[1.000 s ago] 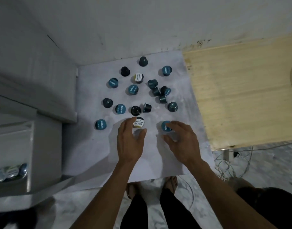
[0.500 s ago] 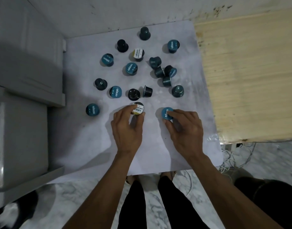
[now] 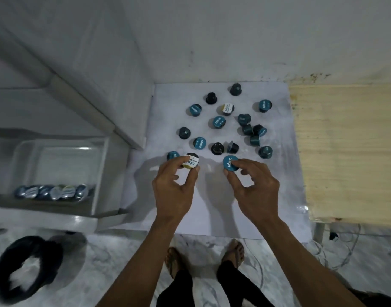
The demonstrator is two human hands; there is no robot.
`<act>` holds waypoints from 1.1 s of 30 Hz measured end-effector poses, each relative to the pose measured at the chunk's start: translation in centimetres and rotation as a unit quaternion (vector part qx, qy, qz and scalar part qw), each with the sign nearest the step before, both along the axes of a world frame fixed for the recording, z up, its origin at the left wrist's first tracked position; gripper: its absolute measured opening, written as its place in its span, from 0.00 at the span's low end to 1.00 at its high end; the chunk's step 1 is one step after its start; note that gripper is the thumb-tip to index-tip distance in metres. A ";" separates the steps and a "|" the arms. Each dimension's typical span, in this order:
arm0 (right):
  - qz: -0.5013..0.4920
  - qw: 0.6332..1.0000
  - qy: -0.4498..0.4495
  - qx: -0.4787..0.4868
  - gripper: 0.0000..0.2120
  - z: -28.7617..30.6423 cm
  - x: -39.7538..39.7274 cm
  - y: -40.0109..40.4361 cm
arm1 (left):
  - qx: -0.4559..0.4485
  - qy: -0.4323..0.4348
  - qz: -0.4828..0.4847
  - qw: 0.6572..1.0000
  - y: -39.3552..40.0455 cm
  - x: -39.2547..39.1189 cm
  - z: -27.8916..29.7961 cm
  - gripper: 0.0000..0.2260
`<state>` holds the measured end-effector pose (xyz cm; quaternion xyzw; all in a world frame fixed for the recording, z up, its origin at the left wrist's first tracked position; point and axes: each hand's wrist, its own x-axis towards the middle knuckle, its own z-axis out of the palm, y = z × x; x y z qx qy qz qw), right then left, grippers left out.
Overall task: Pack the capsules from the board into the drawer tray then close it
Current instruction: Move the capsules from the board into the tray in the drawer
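Several dark and teal coffee capsules (image 3: 218, 122) lie scattered on a white board (image 3: 214, 209). My left hand (image 3: 174, 191) pinches a black capsule with a white and yellow lid (image 3: 191, 161), raised off the board. My right hand (image 3: 254, 191) holds a teal-lidded capsule (image 3: 229, 163) between thumb and fingers. One teal capsule (image 3: 172, 155) sits just left of my left hand. At the left, the open drawer tray (image 3: 101, 173) holds a row of capsules (image 3: 55, 192) along its near side.
A pale wooden table (image 3: 349, 151) adjoins the board on the right. The white drawer cabinet (image 3: 64, 103) stands at the left. A black round object (image 3: 24, 265) lies on the marble floor at the lower left. Cables (image 3: 336, 251) trail under the table.
Both hands have closed on their capsules and lifted them off the board. The view has swung left, bringing the open drawer tray into sight.
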<state>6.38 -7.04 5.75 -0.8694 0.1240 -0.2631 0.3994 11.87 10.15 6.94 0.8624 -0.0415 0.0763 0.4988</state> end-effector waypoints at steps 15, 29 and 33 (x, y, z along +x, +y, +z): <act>0.106 0.991 -0.056 0.063 0.11 10.0 3.3 24.7 | 0.021 -0.079 0.036 0.996 28.6 0.8 10.8 0.11; 0.141 0.985 0.083 0.056 0.10 8.9 10.1 37.2 | 0.136 0.056 -0.016 0.989 45.9 10.5 8.2 0.09; 0.177 0.973 0.140 0.050 0.08 6.9 13.8 39.4 | 0.196 0.114 -0.083 0.970 47.0 13.8 6.7 0.10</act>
